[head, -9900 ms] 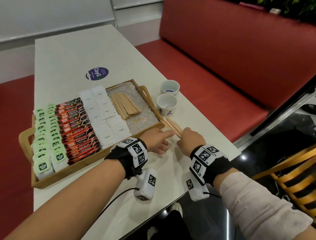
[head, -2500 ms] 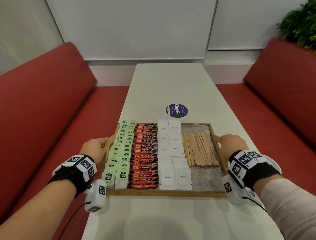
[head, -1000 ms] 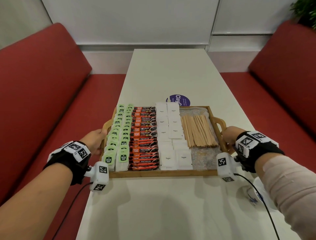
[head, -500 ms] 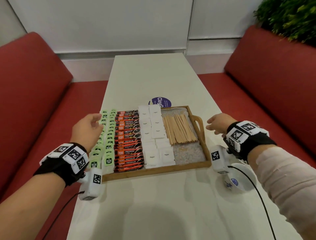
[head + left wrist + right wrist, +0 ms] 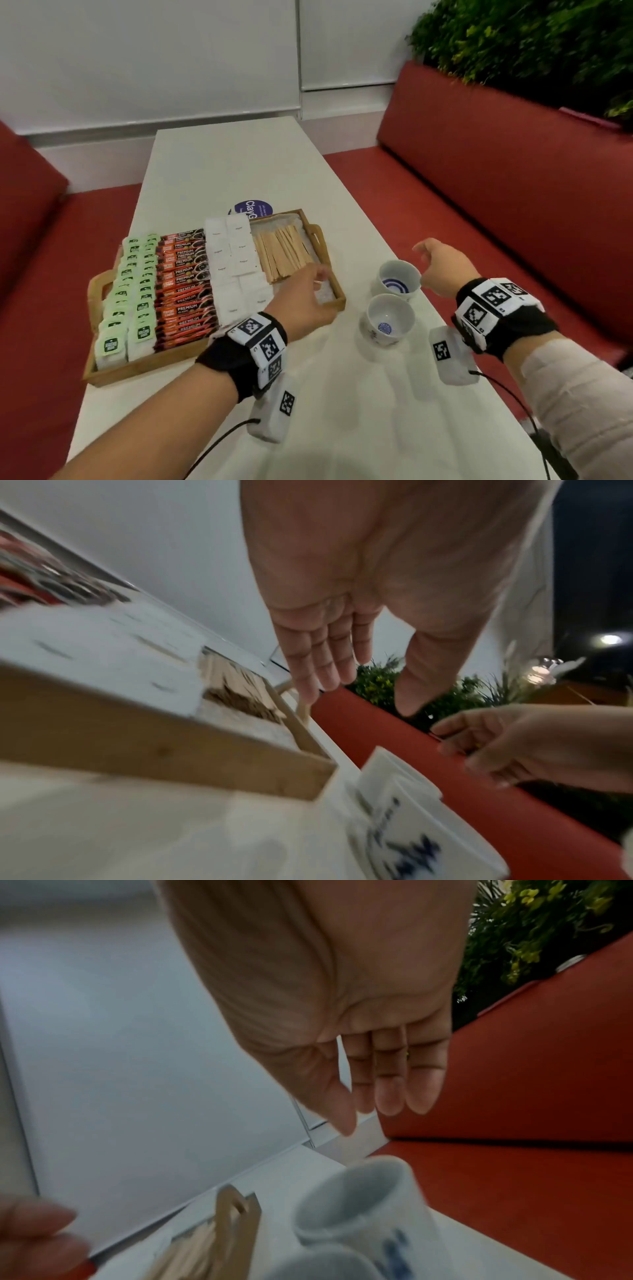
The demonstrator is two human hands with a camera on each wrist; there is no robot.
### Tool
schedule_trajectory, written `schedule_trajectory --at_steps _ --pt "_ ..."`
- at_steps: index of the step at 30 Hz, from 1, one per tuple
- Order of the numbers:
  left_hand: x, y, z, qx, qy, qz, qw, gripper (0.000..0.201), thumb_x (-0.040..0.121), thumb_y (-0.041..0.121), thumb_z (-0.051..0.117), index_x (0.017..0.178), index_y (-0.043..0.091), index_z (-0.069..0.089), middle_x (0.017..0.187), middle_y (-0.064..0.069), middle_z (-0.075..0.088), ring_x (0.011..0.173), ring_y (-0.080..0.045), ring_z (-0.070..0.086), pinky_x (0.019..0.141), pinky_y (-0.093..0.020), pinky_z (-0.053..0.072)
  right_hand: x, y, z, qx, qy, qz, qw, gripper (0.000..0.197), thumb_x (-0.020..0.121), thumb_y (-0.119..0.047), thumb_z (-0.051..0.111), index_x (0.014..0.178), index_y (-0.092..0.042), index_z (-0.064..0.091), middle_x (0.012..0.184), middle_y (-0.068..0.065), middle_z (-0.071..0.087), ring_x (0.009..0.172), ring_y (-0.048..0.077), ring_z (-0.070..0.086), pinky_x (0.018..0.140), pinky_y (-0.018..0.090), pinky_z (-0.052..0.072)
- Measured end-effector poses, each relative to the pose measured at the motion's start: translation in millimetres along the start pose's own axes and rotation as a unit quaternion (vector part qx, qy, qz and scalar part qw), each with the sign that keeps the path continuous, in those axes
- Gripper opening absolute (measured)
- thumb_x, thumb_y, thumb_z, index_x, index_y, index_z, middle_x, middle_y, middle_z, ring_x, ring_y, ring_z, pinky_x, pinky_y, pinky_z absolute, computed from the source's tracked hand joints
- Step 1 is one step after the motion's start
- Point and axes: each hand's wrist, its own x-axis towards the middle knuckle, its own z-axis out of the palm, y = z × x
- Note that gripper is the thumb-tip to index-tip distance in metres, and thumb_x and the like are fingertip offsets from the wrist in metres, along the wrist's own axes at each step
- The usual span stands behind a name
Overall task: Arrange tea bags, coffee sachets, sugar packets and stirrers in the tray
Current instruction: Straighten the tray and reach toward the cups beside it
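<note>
the tray [image 5: 337, 301] sits on the table [image 5: 239, 164], left of centre, and looks full: tea bags [image 5: 137, 284] in the left rows, coffee sachets [image 5: 183, 284] next, sugar packets [image 5: 236, 267] after them, and the stirrers [image 5: 282, 255] in a loose fan at the right end, with a bare strip of tray floor near its front right corner. two cups [image 5: 388, 320] stand on the table just right of the tray, one behind the other.

the left hand [image 5: 303, 298] hovers over that front right corner, fingers straight and close together, thumb apart, holding nothing; the left wrist view shows the fingers [image 5: 318, 653] pointing down toward the tray's right rim. the right hand [image 5: 442, 263] is just beside the far cup, fingers loosely spread, nothing in it; whether it touches the cup i cannot tell.

the sorting seems done, so the step in hand is probably tidying: squaring the stirrers, or bringing the cups in. to do it well, set the left hand down flat on the stirrers' near ends and nudge them into line, pushing along their length rather than across, since they are light and will roll or ride over one another. keep the wrist high so it does not drag over the sugar packets. if the right hand takes a cup, grip it round the wall, lift it straight up, and clear the tray's rim before moving across. the cups stand near the table edge, so a sideways knock could send one off.
</note>
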Motion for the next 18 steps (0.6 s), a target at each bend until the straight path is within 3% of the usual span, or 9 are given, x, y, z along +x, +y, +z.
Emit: schedule_trajectory --at_steps 3,7,11,16,18 --pt "6.1 13.8 43.7 0.039 -0.056 -0.02 0.997 0.095 0.067 0.03 0.082 0.144 0.018 0.028 0.142 0.002 0.04 0.124 -0.013 0.044 0.097 -0.022 0.039 4.2 20.5 13.0 -0.01 -0.056 -0.013 0.998 0.075 0.071 0.0 0.073 0.137 -0.017 0.04 0.132 0.01 0.05 0.112 0.026 0.054 0.082 0.03 0.045" --pt "11.0 22.5 84.9 0.027 -0.056 -0.054 0.997 0.114 0.059 0.037 0.086 0.148 0.017 0.017 0.15 0.0 0.028 0.136 -0.017 0.03 0.111 -0.033 0.03 16.7 41.2 34.6 0.032 -0.075 -0.081 0.993 0.085 0.064 -0.015 0.083 0.137 -0.016 0.039 0.132 0.007 0.052 0.118 0.024 0.051 0.094 0.033 0.043" --pt "17.8 25.2 107.8 -0.027 -0.019 -0.085 0.996 0.118 0.054 0.036 0.087 0.147 0.021 0.017 0.14 0.006 0.038 0.129 -0.013 0.037 0.107 -0.03 0.035 34.0 52.4 48.2 0.083 -0.092 -0.119 0.985 0.102 0.059 -0.026 0.088 0.144 -0.021 0.031 0.139 0.002 0.047 0.126 0.02 0.046 0.102 0.032 0.039" --pt "25.8 29.5 117.3 -0.041 0.015 -0.078 0.996 0.105 0.06 0.034 0.083 0.143 0.025 0.02 0.123 0.014 0.041 0.117 -0.005 0.042 0.095 -0.016 0.035 58.0 51.3 54.4 0.118 -0.102 -0.174 0.972 0.102 0.058 -0.031 0.089 0.143 -0.023 0.033 0.139 -0.002 0.047 0.125 0.016 0.046 0.102 0.027 0.038" --pt "30.3 30.0 117.0 -0.024 0.028 -0.076 0.996 0.106 0.062 0.035 0.082 0.145 0.024 0.017 0.129 0.011 0.039 0.121 -0.007 0.04 0.096 -0.016 0.034 70.5 46.9 57.2 0.126 -0.109 -0.189 0.968 0.102 0.058 -0.032 0.089 0.143 -0.023 0.033 0.14 -0.002 0.047 0.125 0.015 0.046 0.103 0.027 0.038"
